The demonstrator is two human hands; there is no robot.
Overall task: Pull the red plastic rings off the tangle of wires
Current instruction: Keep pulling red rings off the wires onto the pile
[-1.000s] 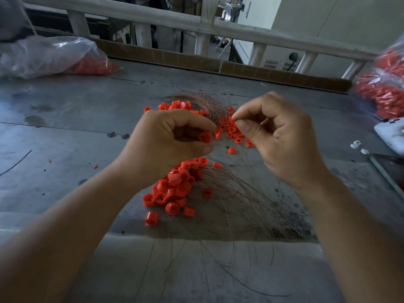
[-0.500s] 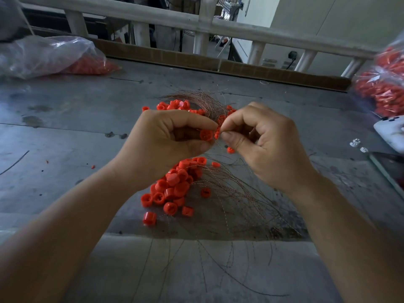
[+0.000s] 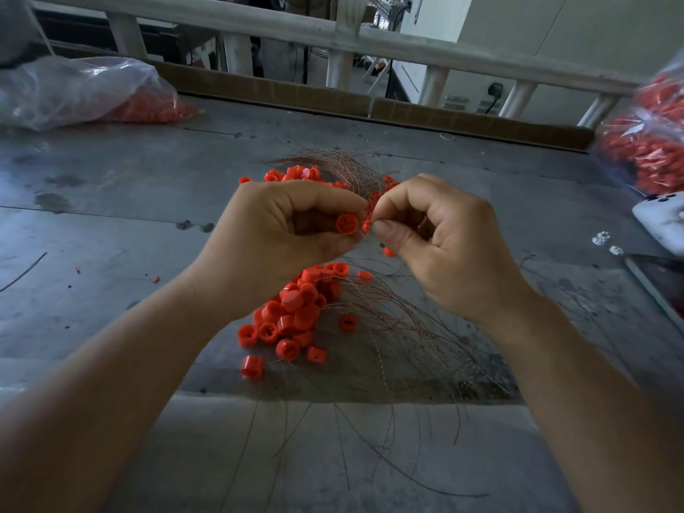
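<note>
The left hand (image 3: 281,235) is curled round one red plastic ring (image 3: 347,224), pinched between thumb and forefinger with its open end facing the camera. Just beside it the right hand (image 3: 440,242) nips thumb against forefinger on a strand of the tangle of wires (image 3: 399,327), which fans out below both hands. A heap of loose rings (image 3: 296,312) lies under the left wrist, on the grey table (image 3: 111,216). More rings (image 3: 292,175) sit beyond the knuckles. Far left of the hands is a clear plastic bag (image 3: 81,90).

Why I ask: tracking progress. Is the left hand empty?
No, the left hand pinches a red ring between thumb and forefinger.
</note>
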